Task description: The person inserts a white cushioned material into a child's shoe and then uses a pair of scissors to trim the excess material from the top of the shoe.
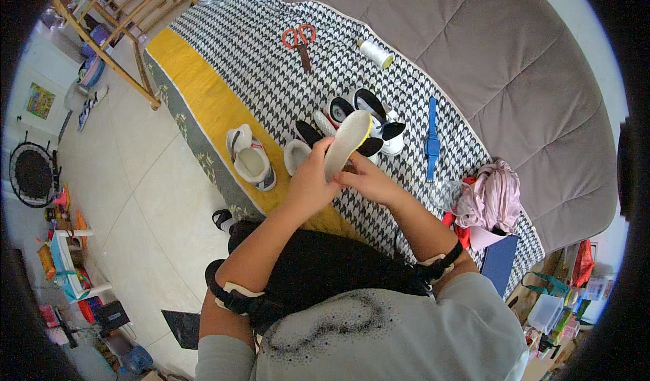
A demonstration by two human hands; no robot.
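Note:
A beige insole (351, 137) with a yellow edge is held up between my two hands. My left hand (314, 183) grips its near end and left side, fingers wrapped round it. My right hand (369, 179) pinches the same end from the right, with some fingers hidden behind the insole. Beyond it lie several small black and white shoes (369, 101), partly covered by the insole. To the left of my hands, a white and grey shoe (252, 166) stands with its opening up. Close to my left fingers is another white shoe (296, 154), partly hidden.
On the houndstooth cloth (237, 35) are orange-handled scissors (300, 40), a thread spool (376, 54) and a blue watch (432, 147). Pink fabric (497, 195) is bunched at the right, beside a dark blue flat thing (499, 262). A grey cushion (514, 62) borders the cloth.

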